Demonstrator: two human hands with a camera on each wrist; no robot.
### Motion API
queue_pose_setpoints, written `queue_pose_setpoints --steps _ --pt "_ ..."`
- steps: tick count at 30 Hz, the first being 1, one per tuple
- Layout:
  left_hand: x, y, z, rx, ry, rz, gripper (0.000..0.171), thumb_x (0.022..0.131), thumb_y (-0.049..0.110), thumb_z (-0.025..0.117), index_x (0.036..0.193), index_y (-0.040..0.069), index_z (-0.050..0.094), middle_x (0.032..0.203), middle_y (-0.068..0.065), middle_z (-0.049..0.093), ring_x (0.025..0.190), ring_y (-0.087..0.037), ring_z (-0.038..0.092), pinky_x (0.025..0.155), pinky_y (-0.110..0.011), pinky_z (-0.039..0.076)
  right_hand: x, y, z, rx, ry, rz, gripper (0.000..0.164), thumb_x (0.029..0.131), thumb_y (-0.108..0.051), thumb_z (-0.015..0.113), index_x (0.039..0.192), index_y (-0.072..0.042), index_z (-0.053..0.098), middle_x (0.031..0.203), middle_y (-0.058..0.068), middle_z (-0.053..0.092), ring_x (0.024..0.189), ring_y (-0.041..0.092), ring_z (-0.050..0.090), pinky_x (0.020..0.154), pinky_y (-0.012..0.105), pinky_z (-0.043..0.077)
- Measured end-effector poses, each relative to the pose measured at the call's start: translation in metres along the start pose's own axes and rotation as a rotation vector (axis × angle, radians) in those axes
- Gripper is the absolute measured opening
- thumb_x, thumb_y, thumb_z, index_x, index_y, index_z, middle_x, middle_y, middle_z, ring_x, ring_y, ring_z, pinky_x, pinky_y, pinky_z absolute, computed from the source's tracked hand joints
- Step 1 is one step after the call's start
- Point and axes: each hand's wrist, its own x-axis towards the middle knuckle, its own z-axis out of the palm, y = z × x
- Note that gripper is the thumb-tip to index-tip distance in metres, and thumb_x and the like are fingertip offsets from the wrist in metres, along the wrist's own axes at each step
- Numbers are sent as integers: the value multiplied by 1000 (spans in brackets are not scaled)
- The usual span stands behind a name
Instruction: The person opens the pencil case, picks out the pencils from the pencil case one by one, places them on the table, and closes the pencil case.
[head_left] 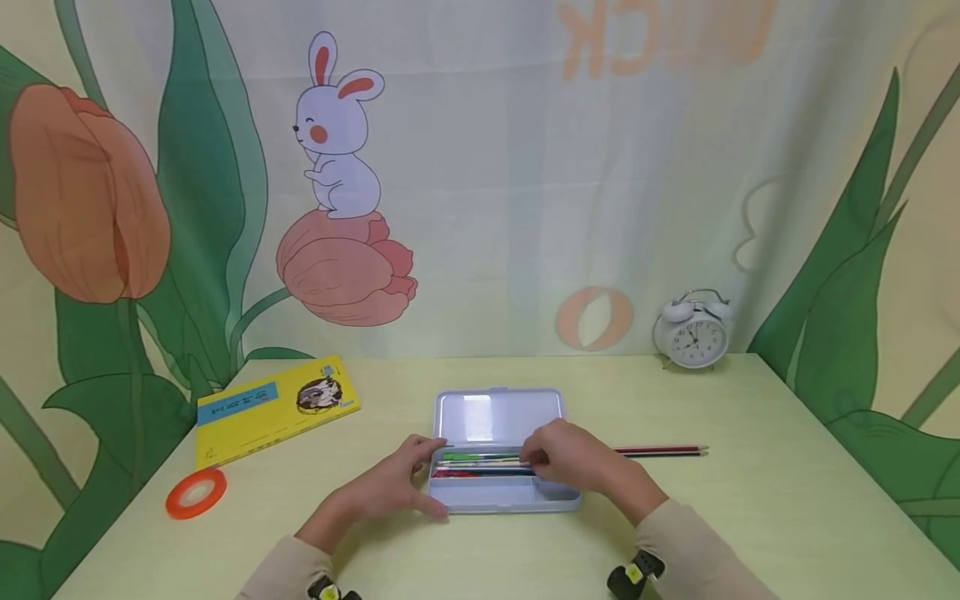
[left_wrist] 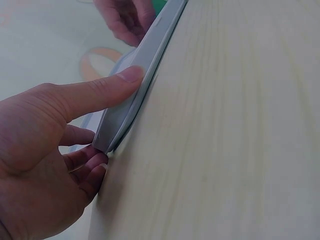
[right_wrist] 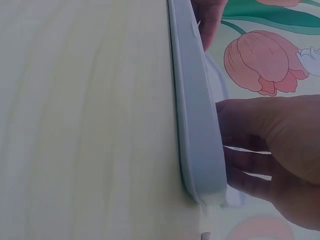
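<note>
A pale blue pencil case [head_left: 487, 505] lies on the table with its lid [head_left: 525, 413] raised at the back. Several pens and pencils [head_left: 480, 472], with green, white, dark and red barrels, lie in its rear compartment. My left hand [head_left: 390, 483] grips the case's left end, thumb against the front wall and fingers around the corner. My right hand [head_left: 573, 458] reaches over the right end, its bent fingers down in the case at the pencils' ends. The case wall hides those fingertips in the right wrist view, and I cannot tell whether they pinch a pencil.
Two pencils [head_left: 667, 451], one dark red and one black, lie right of the case. A yellow book [head_left: 277, 408] and an orange tape roll [head_left: 197, 493] are at the left. A white alarm clock [head_left: 693, 335] stands back right, before a printed curtain [head_left: 480, 167].
</note>
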Motion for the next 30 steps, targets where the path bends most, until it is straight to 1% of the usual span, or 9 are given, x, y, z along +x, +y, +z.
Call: queue_pose_setpoints --steps 4,9,14,15,17,22,25,27,30 --pt "0 0 1 -9 -5 -1 100 73 33 91 154 10 38 138 -7 40 134 -34 39 115 -56 29 1 -1 -1 7 -20 0 18 83 5 74 95 -7 79 80 -3 69 68 10 54 63 22 50" --pt "1 1 0 -3 0 -3 99 72 33 91 153 10 39 137 -5 40 135 -35 38 115 -55 28 2 -1 -1 -27 -26 8 24 82 6 73 101 -8 79 75 -5 61 69 12 50 59 24 44" --pt "0 2 0 -7 7 2 97 72 30 92 152 11 41 137 -6 40 135 -36 38 115 -56 29 0 -1 -2 -37 -8 12 29 81 5 74 107 -7 78 80 -5 58 69 12 49 58 23 43" --pt "0 2 0 -9 8 1 97 72 30 92 152 11 41 138 -7 40 135 -36 38 114 -57 29 -1 -1 -3 -30 -4 11 30 81 5 74 107 -7 78 81 -5 59 70 12 49 58 23 43" --pt "0 2 0 -11 8 2 98 72 30 92 153 10 40 138 -7 40 135 -37 38 114 -57 29 -2 0 -6 -24 4 -5 29 80 7 71 103 -8 79 79 -4 59 68 12 47 57 23 41" --pt "0 2 0 -8 7 10 97 72 30 91 152 10 40 137 -7 40 133 -33 40 115 -55 28 -5 1 -15 40 8 -2 32 79 7 68 105 -10 79 81 -3 64 70 10 51 59 23 46" --pt "0 1 0 -10 6 18 97 72 29 91 152 9 40 136 -7 41 132 -33 41 115 -55 28 -7 1 -19 102 6 21 38 80 7 68 115 -6 76 92 1 70 71 11 56 61 23 51" --pt "0 0 0 -13 7 18 98 72 29 92 152 9 39 136 -7 41 132 -33 41 115 -55 28 -8 1 -22 123 -7 23 40 79 8 67 116 -5 75 95 3 71 69 10 54 59 23 50" --pt "0 0 -1 -16 9 17 98 72 29 92 153 9 39 136 -7 40 132 -34 40 115 -56 28 -10 2 -26 136 -26 3 41 79 9 67 117 -3 74 89 3 71 65 9 50 55 22 46"
